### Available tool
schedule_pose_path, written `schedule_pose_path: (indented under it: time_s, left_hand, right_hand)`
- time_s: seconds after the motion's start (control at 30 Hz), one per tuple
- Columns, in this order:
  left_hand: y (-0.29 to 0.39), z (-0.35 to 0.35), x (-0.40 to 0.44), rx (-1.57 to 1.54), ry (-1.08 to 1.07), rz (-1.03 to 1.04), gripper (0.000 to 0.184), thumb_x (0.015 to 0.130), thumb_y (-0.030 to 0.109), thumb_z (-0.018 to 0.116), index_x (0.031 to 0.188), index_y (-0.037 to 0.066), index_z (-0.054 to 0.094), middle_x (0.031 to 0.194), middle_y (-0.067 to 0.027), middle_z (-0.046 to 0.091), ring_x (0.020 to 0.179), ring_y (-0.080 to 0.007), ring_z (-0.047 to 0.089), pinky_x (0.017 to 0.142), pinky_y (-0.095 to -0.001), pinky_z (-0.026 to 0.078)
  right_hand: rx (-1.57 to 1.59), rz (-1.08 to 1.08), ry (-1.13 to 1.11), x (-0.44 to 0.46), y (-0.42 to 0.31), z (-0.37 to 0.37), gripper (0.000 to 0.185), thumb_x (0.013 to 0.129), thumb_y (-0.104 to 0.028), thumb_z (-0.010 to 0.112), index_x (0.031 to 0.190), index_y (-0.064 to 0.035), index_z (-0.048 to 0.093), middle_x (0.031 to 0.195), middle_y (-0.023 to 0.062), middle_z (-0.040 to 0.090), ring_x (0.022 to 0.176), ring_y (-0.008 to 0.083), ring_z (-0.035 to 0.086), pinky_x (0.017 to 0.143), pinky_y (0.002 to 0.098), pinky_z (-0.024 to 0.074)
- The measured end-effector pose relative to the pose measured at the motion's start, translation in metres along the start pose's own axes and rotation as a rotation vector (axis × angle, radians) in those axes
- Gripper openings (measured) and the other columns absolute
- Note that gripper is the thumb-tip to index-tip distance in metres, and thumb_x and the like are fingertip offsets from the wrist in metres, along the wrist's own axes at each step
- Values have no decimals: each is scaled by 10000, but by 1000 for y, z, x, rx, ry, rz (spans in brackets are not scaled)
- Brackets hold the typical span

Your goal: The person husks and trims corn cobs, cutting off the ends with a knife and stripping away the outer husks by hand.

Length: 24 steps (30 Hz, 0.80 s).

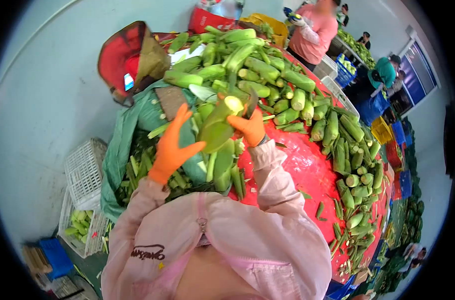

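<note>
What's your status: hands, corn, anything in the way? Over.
Orange-gloved left hand: open beside green corn ear. Orange-gloved right hand: against the ear, dark blade alongside. In the way: possibly piled green ears beyond, on red tabletop.

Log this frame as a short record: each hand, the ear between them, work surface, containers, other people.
Left hand: orange glove, fingers spread, beside the ear
Right hand: orange glove, at the ear; what looks like a dark blade shows beside it; exact grip unclear
Ear: green husk, pale cut end pointing away from the wearer
Work surface: red table bearing piled green ears
Containers: white crates, left
Other people: several in the background, one in a pink top
</note>
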<state>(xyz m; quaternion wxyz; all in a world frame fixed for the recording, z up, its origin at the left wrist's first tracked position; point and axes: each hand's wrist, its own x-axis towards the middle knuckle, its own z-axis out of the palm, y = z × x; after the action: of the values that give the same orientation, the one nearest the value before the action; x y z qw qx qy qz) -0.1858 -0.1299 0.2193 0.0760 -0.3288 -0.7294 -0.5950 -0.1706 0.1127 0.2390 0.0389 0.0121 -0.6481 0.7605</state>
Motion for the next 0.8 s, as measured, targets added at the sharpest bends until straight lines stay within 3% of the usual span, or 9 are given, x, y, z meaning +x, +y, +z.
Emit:
schedule_pose_path:
  time_s: [0.07,0.13,0.2,0.27,0.4,0.53,0.7,0.77,0.8]
  left_hand:
    - [3,3,7,-179,-34,-100,955,746,85,801,1527,66,252,1476,-123,417,1287,-179,463,1069,-333,361]
    - [-3,-12,-11,-87,78,-147,935,733,110,819,1510,69,301,1414,-116,490,1240,-176,508,1036,-318,402]
    - [-16,-34,-33,-86,199,-212,921,698,249,858,1469,87,381,1323,-131,577,1171,-220,594,960,-338,471]
    - [-31,-48,-57,-66,280,-210,876,700,264,856,1440,85,424,1259,-126,615,1123,-237,621,925,-338,491]
    - [-30,-75,-80,174,401,-165,905,663,346,864,1425,104,441,1131,-142,641,1022,-309,643,865,-384,515]
    - [-21,-92,-93,316,361,-185,946,642,374,867,1434,110,423,1101,-160,639,987,-335,641,814,-406,524]
    - [-25,-104,-110,373,378,-156,965,625,369,874,1434,97,422,1096,-157,640,989,-324,639,833,-397,515]
    - [-24,-106,-114,312,389,-162,969,621,373,877,1434,100,426,1099,-152,639,992,-318,638,840,-393,512]
    - [-24,-108,-115,253,402,-166,972,617,377,879,1434,102,429,1102,-148,639,995,-313,637,847,-389,509]
  right_hand:
    - [-39,21,-29,-10,5,59,321,801,-155,748,1081,-31,650,778,3,637,548,70,518,472,232,382]
    - [163,79,-37,-17,20,97,367,833,-211,743,1127,-19,634,815,2,640,547,69,501,500,223,400]
    - [158,-75,50,-26,23,132,346,850,-255,740,1082,-14,654,795,9,641,544,63,491,488,228,396]
    - [17,25,204,-30,38,146,322,859,-292,735,1007,-12,677,782,20,644,540,59,488,471,229,386]
    - [-216,122,63,-37,47,173,283,846,-278,742,766,-19,661,666,14,620,525,72,493,455,244,373]
    - [-520,-59,-37,-29,61,195,326,853,-294,698,710,-14,611,566,50,568,458,117,487,438,291,383]
    - [-481,87,-90,-36,48,216,272,860,-232,650,711,-9,604,562,60,567,439,138,509,437,297,406]
    - [-25,200,-100,-35,59,218,224,862,-177,624,720,-6,599,571,54,567,423,135,497,429,276,413]
    - [-29,196,-102,-36,64,221,224,862,-177,624,720,-6,599,571,54,567,423,135,497,429,276,413]
